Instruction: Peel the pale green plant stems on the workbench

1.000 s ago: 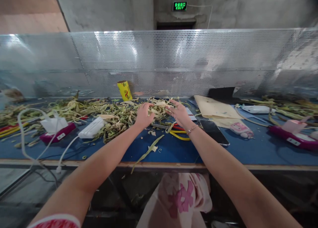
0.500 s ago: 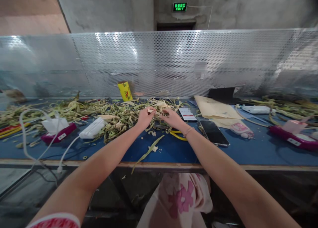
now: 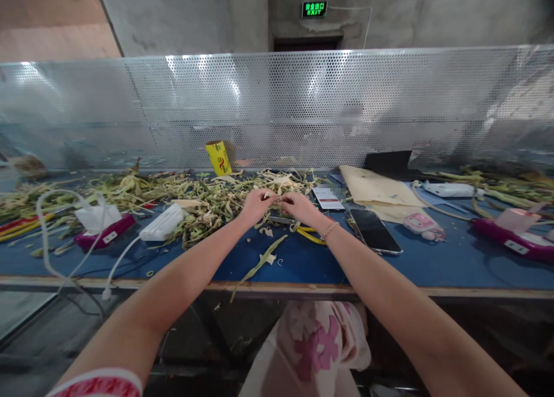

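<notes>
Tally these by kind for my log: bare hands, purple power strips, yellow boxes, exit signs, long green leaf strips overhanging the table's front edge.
Hands: 2 (left hand, right hand)
Purple power strips: 2
Yellow box: 1
Exit sign: 1
Overhanging leaf strip: 1
Total: 7

**Left hand (image 3: 256,206) and right hand (image 3: 300,206) close together at the fingertips**

Both arms reach forward and slant inward, the left forearm (image 3: 186,273) from the lower left, the right forearm (image 3: 385,281) from the lower right; the left elbow is bent; the wrists stand wider apart than the fingertips, at about the same height in view; each hand is curled into a pinch, backs of the hands upward; the fingertips are so near one another that actual contact is too small to make out.
</notes>
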Demonstrator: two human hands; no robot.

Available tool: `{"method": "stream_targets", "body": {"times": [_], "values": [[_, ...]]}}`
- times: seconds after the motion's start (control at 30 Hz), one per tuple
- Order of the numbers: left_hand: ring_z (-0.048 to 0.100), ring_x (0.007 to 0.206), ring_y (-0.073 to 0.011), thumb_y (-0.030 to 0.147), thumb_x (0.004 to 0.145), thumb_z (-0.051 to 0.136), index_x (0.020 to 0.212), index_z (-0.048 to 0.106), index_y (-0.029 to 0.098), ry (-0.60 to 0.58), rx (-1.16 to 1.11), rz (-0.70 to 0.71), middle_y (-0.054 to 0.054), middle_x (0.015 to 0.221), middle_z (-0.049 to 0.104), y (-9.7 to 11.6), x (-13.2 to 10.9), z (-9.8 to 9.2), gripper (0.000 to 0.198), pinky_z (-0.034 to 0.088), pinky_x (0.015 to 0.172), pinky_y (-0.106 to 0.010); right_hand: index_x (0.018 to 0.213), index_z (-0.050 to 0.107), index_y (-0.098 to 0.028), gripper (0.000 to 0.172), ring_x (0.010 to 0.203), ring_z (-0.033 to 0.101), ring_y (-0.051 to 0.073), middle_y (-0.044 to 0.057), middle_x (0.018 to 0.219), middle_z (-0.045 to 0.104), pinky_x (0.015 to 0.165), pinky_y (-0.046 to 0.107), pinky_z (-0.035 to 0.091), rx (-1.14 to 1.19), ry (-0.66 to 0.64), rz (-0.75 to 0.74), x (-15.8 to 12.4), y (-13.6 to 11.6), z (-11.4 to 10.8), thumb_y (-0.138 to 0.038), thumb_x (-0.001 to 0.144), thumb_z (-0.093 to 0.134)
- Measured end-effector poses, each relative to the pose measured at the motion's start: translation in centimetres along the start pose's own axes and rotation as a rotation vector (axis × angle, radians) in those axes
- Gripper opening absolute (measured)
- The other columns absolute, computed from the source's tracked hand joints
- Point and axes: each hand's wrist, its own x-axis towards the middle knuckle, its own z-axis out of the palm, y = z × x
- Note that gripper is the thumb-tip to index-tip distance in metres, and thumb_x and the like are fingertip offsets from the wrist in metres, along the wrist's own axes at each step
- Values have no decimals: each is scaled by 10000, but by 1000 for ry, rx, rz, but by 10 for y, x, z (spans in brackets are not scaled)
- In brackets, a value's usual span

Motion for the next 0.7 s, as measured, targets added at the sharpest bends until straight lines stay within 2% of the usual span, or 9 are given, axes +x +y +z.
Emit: {"method": "stream_targets", "body": {"times": [0.13,0.27,0.37,0.53,0.7], "values": [[538,633,-132,240,607,573,593,598,139,16,-132,-30,-5,619,600,-4,2,2,105,412,624,-239,641,519,-162,158,485,477,102,-26,507,514,505,212,349,-28,-43,16,-2,-1,0,-251,757,462],[480,520,-109,335,568,639,576,584,123,11,-436,-142,-8,536,551,-10,7,6,219,384,535,-236,583,455,-172,188,537,456,104,-22,532,483,565,220,340,-115,107,-185,-2,-6,0,-222,764,450],[454,493,-93,332,531,673,555,575,118,35,-524,-138,-4,511,536,-11,10,5,237,362,506,-222,597,466,-170,154,589,455,112,-11,575,484,604,227,335,-129,179,-296,1,-8,2,-187,749,456],[451,497,-93,281,538,666,532,562,125,112,-450,-55,9,495,519,-12,14,3,187,347,501,-216,592,456,-173,154,498,420,101,-36,490,445,552,226,324,0,111,-168,6,-8,3,-205,742,453],[478,532,-105,273,591,640,586,598,144,152,-318,46,10,538,549,-3,12,-2,136,364,530,-222,607,402,-188,184,445,375,87,-56,480,395,501,223,313,302,37,-107,7,-5,5,-299,748,436]]}}
